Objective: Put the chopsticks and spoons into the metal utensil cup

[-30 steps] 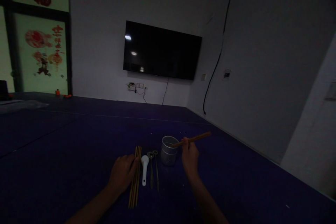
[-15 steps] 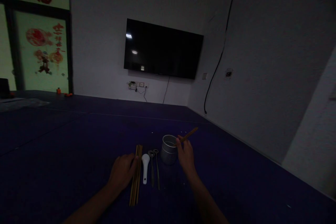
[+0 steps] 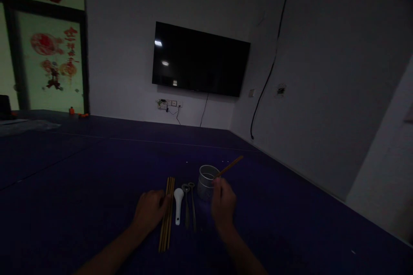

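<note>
My left hand (image 3: pixel 150 210) rests on the table with bent fingers, its tips against several wooden chopsticks (image 3: pixel 165 227) lying side by side. Right of them lie a white spoon (image 3: pixel 178 202) and two slim metal utensils, one (image 3: pixel 186 206) beside the other (image 3: pixel 193 208). A grey metal cup (image 3: pixel 205 187) stands upright beyond their right side. One more chopstick (image 3: pixel 230 166) slants over its rim, upper end pointing right. Closed fingers of my right hand (image 3: pixel 223 204) are at the cup's right front, just below that chopstick; what they grip, if anything, is hidden.
The dark blue table (image 3: pixel 142 150) runs back to a wall with a television (image 3: pixel 200 60). A black cable (image 3: pixel 269 73) hangs along the right wall. Small orange objects (image 3: pixel 71 111) and plastic sheeting (image 3: pixel 29 125) lie at the far left.
My right hand has shifted down and left, from around the slanted chopstick to in front of the cup's right side. The chopstick keeps nearly the same slant. My left hand stays put.
</note>
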Demonstrator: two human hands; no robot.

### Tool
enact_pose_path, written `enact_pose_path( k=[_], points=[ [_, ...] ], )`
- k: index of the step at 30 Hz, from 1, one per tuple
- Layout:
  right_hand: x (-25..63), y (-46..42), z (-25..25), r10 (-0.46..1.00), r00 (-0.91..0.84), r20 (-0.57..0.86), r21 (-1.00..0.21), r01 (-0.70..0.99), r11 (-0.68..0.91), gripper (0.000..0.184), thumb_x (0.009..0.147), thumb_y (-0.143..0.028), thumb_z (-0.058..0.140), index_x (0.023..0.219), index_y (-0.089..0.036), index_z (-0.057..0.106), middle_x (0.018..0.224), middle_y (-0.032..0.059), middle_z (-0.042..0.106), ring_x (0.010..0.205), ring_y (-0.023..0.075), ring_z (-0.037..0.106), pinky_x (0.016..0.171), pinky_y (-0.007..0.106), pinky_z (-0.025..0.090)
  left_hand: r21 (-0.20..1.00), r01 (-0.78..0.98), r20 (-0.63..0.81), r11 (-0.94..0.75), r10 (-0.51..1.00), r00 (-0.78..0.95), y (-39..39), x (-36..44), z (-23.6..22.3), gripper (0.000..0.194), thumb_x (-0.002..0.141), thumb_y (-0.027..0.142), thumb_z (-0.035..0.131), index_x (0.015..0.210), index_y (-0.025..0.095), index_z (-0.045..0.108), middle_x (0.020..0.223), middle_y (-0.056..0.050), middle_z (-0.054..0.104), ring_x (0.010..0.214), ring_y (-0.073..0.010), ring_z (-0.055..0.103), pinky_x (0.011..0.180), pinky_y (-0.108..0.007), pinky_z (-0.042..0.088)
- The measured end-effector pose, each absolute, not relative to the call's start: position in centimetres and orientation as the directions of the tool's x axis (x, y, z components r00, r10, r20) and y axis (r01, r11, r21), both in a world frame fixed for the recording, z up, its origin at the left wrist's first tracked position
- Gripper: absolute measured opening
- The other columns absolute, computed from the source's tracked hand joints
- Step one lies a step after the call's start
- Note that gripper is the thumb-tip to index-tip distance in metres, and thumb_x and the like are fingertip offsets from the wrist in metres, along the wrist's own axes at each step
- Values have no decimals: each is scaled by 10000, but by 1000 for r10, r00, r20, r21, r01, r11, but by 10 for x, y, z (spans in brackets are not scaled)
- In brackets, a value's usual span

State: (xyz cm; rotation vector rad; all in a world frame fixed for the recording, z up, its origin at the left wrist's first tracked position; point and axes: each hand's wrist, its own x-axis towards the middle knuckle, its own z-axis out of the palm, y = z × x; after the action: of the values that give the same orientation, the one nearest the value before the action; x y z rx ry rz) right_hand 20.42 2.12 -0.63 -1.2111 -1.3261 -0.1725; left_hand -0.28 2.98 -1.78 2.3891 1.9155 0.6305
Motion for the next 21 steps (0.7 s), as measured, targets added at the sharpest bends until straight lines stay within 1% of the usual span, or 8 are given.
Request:
enact_pose_path(
  k=[1,3,5,6,9,13,17,21],
  points=[
    [196,18,-8,536,192,822,-480,740,471,417,950,-413,301,676,-204,536,644,20,566,609,159,514,593,269,365,249,937,294,-244,941,166,29,-3,-17,432,913,400,296,719,181,614,785,-57,694,742,-184,629,642,-281,344],
    [181,12,-12,550,-23,835,-324,786,526,372,956,-344,330,692,-207,552,682,23,590,656,155,536,632,269,376,228,945,289,-234,943,164,29,-2,-16,415,899,408,323,696,183,607,764,-51,692,724,-188,625,638,-289,339],
    [168,10,-18,558,-190,808,-213,789,577,314,950,-279,349,738,-210,571,749,33,618,735,162,558,679,275,395,212,949,288,-234,943,168,28,-2,-16,386,888,396,344,693,185,602,756,-47,691,721,-190,624,643,-296,336],
    [163,9,-21,569,-242,786,-183,787,589,296,940,-258,371,722,-213,566,739,28,614,739,164,560,682,277,400,207,951,282,-232,944,169,28,-2,-16,373,883,387,352,692,185,600,751,-46,690,717,-190,623,643,-299,336],
    [157,9,-27,614,-305,728,-184,776,603,231,903,-201,440,709,-215,565,753,14,618,767,163,569,691,278,410,199,955,260,-220,951,165,27,-2,-17,346,871,371,370,690,183,597,740,-47,687,718,-193,625,646,-302,337],
    [158,11,-29,661,-294,690,-235,773,590,198,889,-182,472,726,-213,580,775,7,629,788,157,580,730,280,419,194,956,256,-220,952,167,27,-1,-18,310,861,357,389,706,185,596,751,-43,686,744,-190,628,669,-298,344],
    [160,11,-29,671,-280,687,-262,766,588,198,887,-173,477,727,-211,585,778,6,635,789,154,585,727,273,420,194,956,240,-219,956,170,27,-1,-17,305,850,348,391,691,184,593,719,-38,677,708,-186,619,665,-301,350],
    [158,10,-29,667,-274,693,-253,774,581,201,880,-175,488,705,-215,581,757,8,633,775,161,588,705,276,421,194,955,245,-222,954,172,27,-1,-17,311,849,336,373,695,183,597,725,-40,676,699,-188,615,671,-306,359]
  ],
)
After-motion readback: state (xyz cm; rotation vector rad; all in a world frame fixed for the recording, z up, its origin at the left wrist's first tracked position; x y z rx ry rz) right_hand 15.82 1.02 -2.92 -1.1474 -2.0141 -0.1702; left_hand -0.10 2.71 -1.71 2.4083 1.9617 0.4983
